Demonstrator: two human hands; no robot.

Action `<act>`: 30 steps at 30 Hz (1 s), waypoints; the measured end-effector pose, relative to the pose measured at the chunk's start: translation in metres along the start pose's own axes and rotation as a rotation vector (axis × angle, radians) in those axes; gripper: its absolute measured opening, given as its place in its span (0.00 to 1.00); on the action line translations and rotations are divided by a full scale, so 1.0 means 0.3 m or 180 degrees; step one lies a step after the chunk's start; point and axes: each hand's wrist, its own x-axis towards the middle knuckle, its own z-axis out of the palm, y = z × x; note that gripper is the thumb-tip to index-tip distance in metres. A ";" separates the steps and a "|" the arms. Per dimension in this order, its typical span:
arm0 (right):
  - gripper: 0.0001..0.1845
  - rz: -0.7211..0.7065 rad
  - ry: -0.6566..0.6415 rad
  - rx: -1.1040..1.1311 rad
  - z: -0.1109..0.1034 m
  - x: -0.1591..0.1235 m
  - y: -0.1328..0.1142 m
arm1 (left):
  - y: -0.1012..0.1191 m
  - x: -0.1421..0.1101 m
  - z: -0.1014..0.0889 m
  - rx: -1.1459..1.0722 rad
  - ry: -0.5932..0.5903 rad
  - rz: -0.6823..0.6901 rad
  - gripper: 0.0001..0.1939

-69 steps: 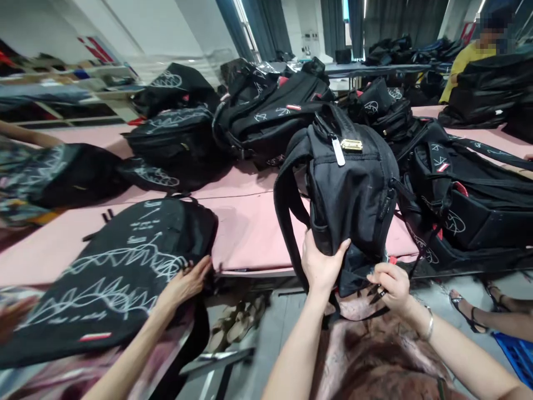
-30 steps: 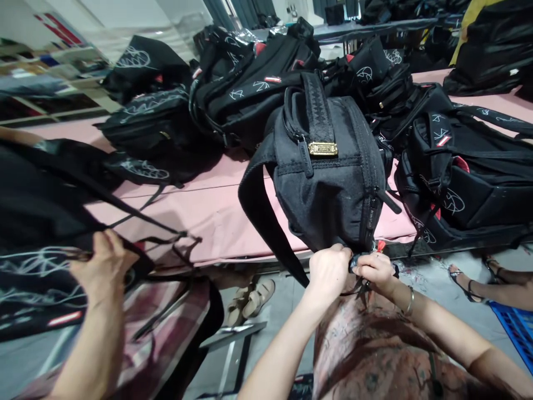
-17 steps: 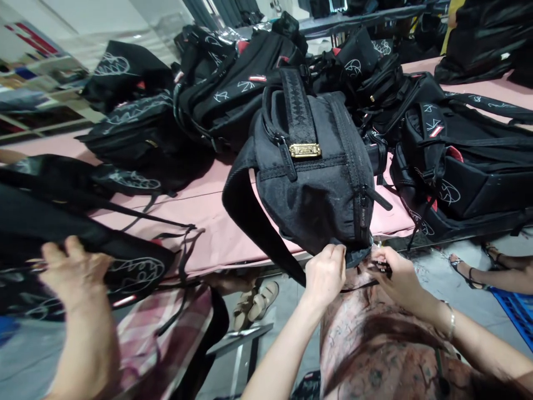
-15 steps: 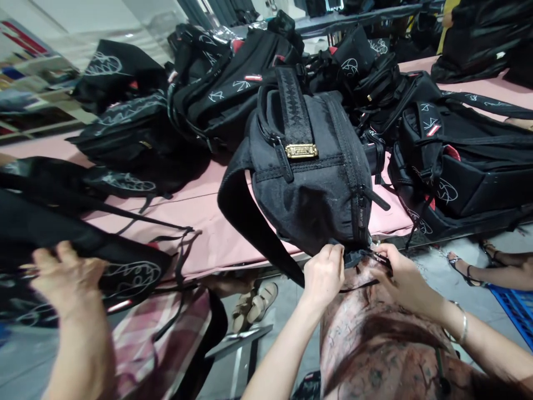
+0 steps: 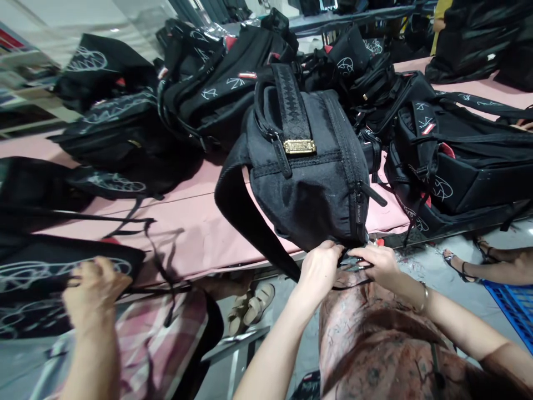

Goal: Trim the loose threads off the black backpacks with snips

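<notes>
A black backpack (image 5: 310, 194) lies on the pink table with a gold metal plate (image 5: 300, 146) on its wide band. Its lower edge hangs over the table's front, by my lap. There my left hand (image 5: 318, 270) is closed on a black strap buckle (image 5: 345, 259), largely covered by the fingers. Close on its right, my right hand (image 5: 381, 264) pinches a thin black strap (image 5: 358, 263). A loop of webbing sags below both hands. To the left of the bag curves a broad padded shoulder strap (image 5: 250, 216).
Several black bags with white drawings, such as one bag (image 5: 462, 161) at right, lie on the pink table (image 5: 183, 239). At left, a co-worker's hand (image 5: 94, 289) rests on another bag (image 5: 62, 258). A blue crate (image 5: 512, 305) stands on the floor.
My right hand has come left and up, closer to my left hand, its fingers now on the strap. The co-worker's hand and bag at left have shifted.
</notes>
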 end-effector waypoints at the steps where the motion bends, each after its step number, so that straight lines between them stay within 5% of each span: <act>1: 0.13 -0.0154 0.0092 -0.0067 0.021 -0.003 0.015 | -0.006 0.005 0.004 -0.0059 -0.0031 0.0020 0.15; 6: 0.22 -0.0730 0.0449 -0.0261 0.086 -0.029 0.068 | -0.020 0.022 0.007 -0.0150 -0.0116 0.0047 0.15; 16: 0.22 -0.0831 0.0537 -0.0246 0.093 -0.025 0.078 | 0.000 0.015 0.001 0.0415 0.0014 -0.0044 0.11; 22: 0.10 0.0114 0.0181 0.0079 0.019 -0.039 0.007 | -0.003 -0.006 0.018 0.0441 0.0166 0.0001 0.13; 25: 0.14 0.0714 -0.0134 0.0217 -0.069 -0.038 -0.050 | -0.005 -0.010 0.022 0.0474 0.0273 0.0008 0.13; 30: 0.08 0.0924 -0.0839 -0.0349 -0.176 0.010 -0.111 | -0.009 -0.014 0.035 0.0492 0.0440 0.0028 0.14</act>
